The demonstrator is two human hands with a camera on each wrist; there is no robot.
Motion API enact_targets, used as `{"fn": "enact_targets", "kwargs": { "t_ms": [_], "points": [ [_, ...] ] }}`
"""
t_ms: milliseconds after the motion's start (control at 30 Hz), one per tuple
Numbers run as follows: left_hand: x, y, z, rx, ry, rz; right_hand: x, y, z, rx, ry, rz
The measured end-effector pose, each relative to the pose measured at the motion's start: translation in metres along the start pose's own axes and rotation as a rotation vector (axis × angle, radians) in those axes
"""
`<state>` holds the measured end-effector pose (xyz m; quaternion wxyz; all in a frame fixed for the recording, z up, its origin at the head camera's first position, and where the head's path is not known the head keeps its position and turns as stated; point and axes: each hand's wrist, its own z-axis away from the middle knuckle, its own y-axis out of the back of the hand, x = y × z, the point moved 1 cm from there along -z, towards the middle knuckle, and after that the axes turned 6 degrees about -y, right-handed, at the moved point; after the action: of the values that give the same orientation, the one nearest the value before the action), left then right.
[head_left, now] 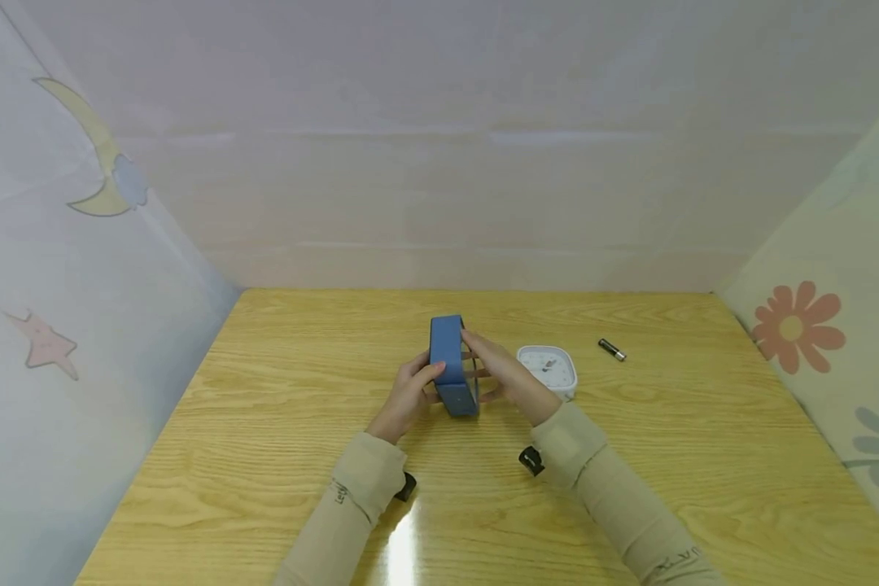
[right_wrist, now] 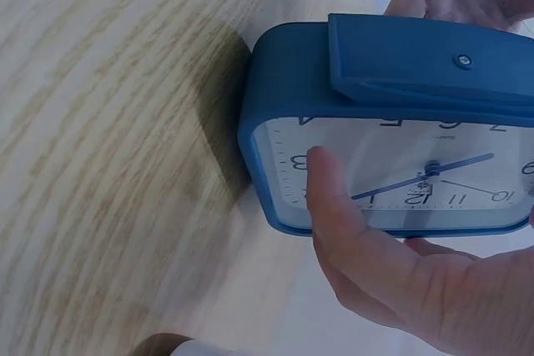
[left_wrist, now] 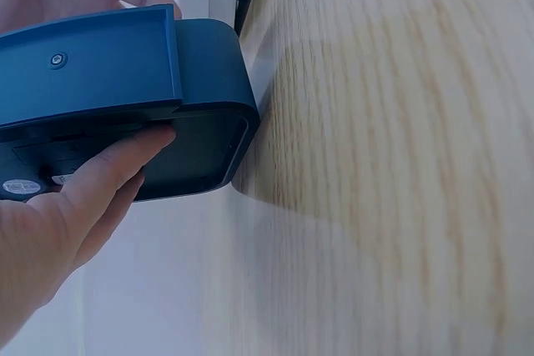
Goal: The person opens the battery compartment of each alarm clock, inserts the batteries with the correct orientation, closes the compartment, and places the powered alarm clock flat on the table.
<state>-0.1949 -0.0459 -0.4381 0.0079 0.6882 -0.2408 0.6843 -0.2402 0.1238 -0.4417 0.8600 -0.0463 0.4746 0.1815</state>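
Observation:
A blue alarm clock (head_left: 448,350) is tilted up on its side, one end at or just above the wooden table. My left hand (head_left: 405,399) grips it from the left, thumb on the blue casing and fingers against the dark back (left_wrist: 196,152). From the right, my right hand (head_left: 511,376) holds the dial side, with a finger across the white face (right_wrist: 384,152). A screw (right_wrist: 464,61) shows on the casing's base. Just right of my right hand lies a white clock (head_left: 547,366), face up and partly hidden by the wrist.
A black and silver battery (head_left: 612,350) lies at the right back of the table (head_left: 278,423). Small black devices (head_left: 531,461) sit by both sleeves. Printed fabric walls (head_left: 439,203) enclose the table's back and sides.

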Motion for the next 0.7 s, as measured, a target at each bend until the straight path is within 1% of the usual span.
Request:
{"fn": "enact_targets", "kwargs": {
  "t_ms": [167, 200, 267, 567, 700],
  "points": [
    [0.001, 0.001, 0.002, 0.007, 0.002, 0.000, -0.016, -0.010, 0.030, 0.025, -0.031, -0.045],
    [0.001, 0.001, 0.002, 0.011, 0.002, -0.001, -0.017, -0.011, 0.032, 0.028, -0.040, -0.055],
    [0.001, 0.001, 0.002, 0.017, 0.001, -0.004, -0.017, -0.012, 0.034, 0.025, -0.055, -0.070],
    [0.002, 0.001, 0.004, 0.031, 0.008, -0.010, -0.009, -0.015, 0.028, 0.021, -0.105, -0.034],
    [0.003, 0.001, 0.005, 0.041, 0.015, 0.002, -0.007, -0.015, 0.029, 0.024, -0.098, -0.035]
  ]
}}
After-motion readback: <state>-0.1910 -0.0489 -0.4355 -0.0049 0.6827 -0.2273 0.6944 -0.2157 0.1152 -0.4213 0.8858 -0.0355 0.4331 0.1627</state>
